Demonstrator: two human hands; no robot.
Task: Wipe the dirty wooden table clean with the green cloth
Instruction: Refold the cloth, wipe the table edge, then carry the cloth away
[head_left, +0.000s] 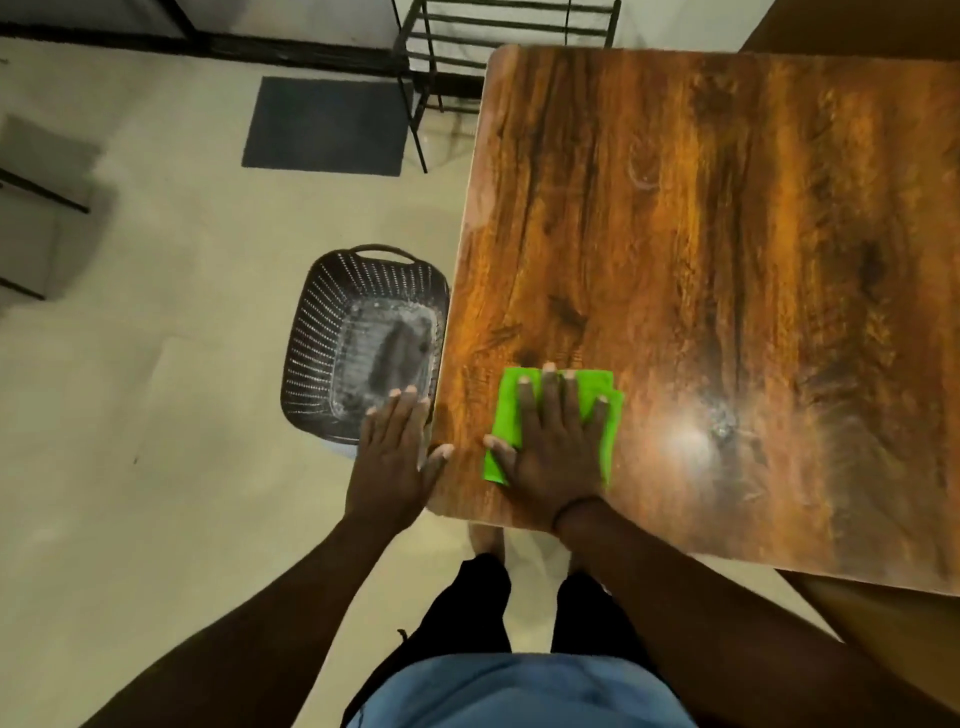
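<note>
Green cloth (506, 415) lies flat on the wooden worktop (727, 260), close to the near-left corner, just in from both the left edge and the near edge. Right hand (553, 447) pressed palm-down on top of it, fingers spread and flat, not curled round anything; it pins the cloth rather than gripping it. Left hand (397, 457) also flat and splayed, held off the worktop's left edge with the thumb touching or nearly touching that edge, holding nothing. Looks poised to catch crumbs, but that is a guess.

Handling: cloth looks thin, soft, light, folded into a rough rectangle with a second layer peeking out on its right side. It will bunch or unfold if pushed from one corner only, so a flat palm over the middle, as now, seems the right hold. The glossy surface should let it slide easily.

Orientation: the cloth's long axis runs roughly from near edge toward far edge, tilted slightly, far end leaning right. The fingers point the same way, toward the far edge.

Dirt: pale smears and a ring mark toward the far middle (644, 176), a gritty speck patch right of the cloth by the light glare (722, 418). Most of the worktop looks not yet wiped, judging from those marks.

Dark perforated basket (317, 332) sits on the floor just beside the left edge, below the left hand.
</note>
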